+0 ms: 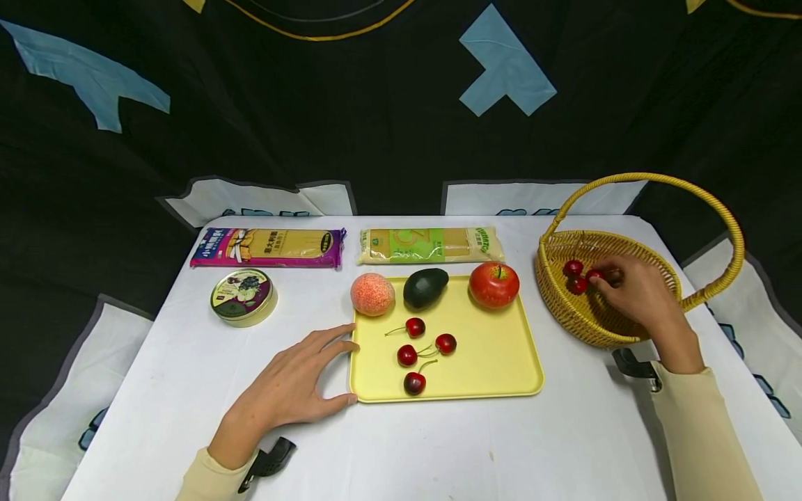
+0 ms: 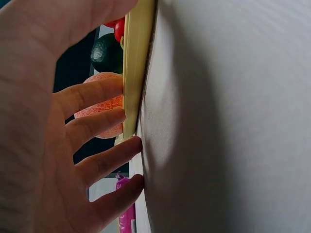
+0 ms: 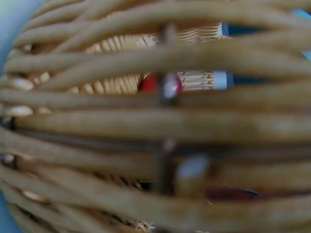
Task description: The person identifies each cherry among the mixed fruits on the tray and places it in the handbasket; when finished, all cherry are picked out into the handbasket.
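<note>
My left hand [image 1: 285,386] rests at the left edge of a yellow tray [image 1: 489,362], fingers spread and thumb at its near corner. In the left wrist view, fingertips touch the tray's side wall [image 2: 131,73]. Inside a wicker basket [image 1: 554,299] at the right, my right hand [image 1: 639,292] pinches a red cherry [image 1: 593,275] between thumb and fingers. Two other cherries, one [image 1: 573,268] behind the other [image 1: 576,285], lie beside it. The basket's weave [image 3: 218,124] fills the right wrist view, hiding most of that hand.
On the tray are a peach [image 1: 372,294], an avocado [image 1: 425,288], an apple [image 1: 493,284] and several stemmed cherries [image 1: 407,355]. Two noodle packs, one purple-edged [image 1: 269,248] and one green-labelled [image 1: 432,245], lie behind. A round tin [image 1: 244,298] stands left. The basket's tall handle [image 1: 729,236] arches over it.
</note>
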The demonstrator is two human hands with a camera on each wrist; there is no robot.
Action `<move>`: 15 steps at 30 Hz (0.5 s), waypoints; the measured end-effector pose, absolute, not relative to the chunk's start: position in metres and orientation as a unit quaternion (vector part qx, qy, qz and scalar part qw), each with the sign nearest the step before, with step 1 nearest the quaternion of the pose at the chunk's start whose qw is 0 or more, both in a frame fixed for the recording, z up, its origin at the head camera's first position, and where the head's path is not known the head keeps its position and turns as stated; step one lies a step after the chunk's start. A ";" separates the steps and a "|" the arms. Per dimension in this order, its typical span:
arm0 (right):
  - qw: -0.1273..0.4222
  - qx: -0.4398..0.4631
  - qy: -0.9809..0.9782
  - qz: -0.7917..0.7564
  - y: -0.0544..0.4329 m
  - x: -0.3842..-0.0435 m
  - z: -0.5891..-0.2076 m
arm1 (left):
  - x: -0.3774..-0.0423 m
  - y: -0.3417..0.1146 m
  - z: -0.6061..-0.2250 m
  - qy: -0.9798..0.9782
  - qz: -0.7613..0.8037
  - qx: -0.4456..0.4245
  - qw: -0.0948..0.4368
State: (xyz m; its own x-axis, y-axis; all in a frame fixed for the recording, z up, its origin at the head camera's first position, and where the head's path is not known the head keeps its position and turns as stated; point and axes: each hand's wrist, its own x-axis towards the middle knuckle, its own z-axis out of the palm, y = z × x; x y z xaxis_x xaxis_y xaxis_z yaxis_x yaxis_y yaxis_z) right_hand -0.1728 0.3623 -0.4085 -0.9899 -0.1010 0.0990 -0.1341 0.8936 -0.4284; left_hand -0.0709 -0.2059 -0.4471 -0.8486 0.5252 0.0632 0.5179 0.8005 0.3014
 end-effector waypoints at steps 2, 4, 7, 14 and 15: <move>0.032 0.057 -0.973 0.220 0.363 -0.173 -0.410 | -0.071 -0.206 -0.447 0.949 0.155 0.274 0.013; 0.027 0.054 -0.974 0.218 0.364 -0.173 -0.411 | -0.071 -0.206 -0.447 0.950 0.154 0.272 0.016; 0.019 0.051 -0.975 0.216 0.364 -0.173 -0.412 | -0.071 -0.206 -0.447 0.950 0.152 0.271 0.018; 0.018 0.056 -0.976 0.208 0.363 -0.174 -0.415 | -0.071 -0.206 -0.448 0.950 0.151 0.274 0.014; 0.018 0.056 -0.976 0.208 0.362 -0.174 -0.416 | -0.071 -0.206 -0.447 0.950 0.150 0.273 0.015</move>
State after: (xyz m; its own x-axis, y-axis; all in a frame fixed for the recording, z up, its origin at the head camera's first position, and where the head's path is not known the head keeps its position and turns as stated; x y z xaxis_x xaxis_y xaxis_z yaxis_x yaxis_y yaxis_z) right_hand -0.1739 0.3623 -0.4155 -0.9931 -0.1024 0.0579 -0.1171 0.9073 -0.4037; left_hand -0.0707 -0.2059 -0.4474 -0.8499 0.5242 0.0532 0.5150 0.8051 0.2943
